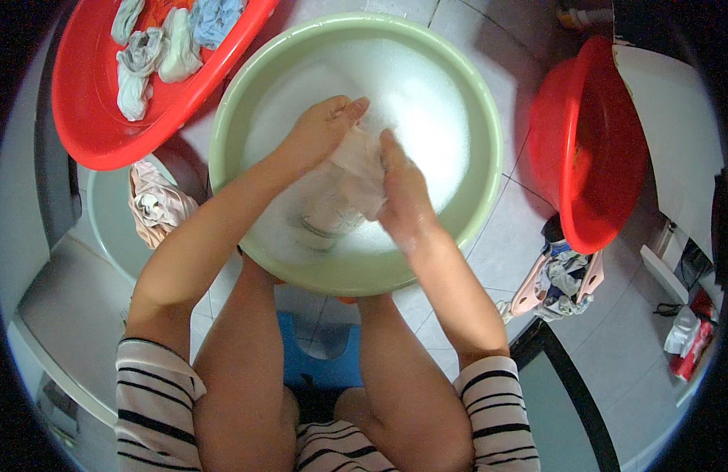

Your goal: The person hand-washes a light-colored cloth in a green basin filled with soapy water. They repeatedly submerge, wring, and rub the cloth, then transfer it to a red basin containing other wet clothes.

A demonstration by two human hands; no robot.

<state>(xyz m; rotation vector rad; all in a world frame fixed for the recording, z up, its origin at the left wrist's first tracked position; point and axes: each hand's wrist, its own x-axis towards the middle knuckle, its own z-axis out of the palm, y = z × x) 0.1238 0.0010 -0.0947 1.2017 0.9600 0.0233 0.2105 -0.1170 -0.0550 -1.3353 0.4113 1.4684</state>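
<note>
A large light-green plastic basin point(485, 194) of sudsy water stands in front of me, close to my knees. Over its middle, my left hand point(328, 127) grips the upper left part of a wet, pale, thin cloth point(361, 162). My right hand point(402, 189) holds the same cloth along its right side, thumb uppermost. The cloth's lower end reaches down to the soapy water, where more pale fabric with a darker band point(328, 227) lies partly under the surface. Motion blur and foam hide the cloth's exact shape.
At the upper left, a red basin point(75, 112) holds wet socks and light-blue cloth. Below it, a pale bucket point(107, 224) has pinkish cloth at its rim. A red tub point(547, 130) stands at right, beside a pink basket point(526, 289) of clothes. A blue stool point(322, 371) is under me.
</note>
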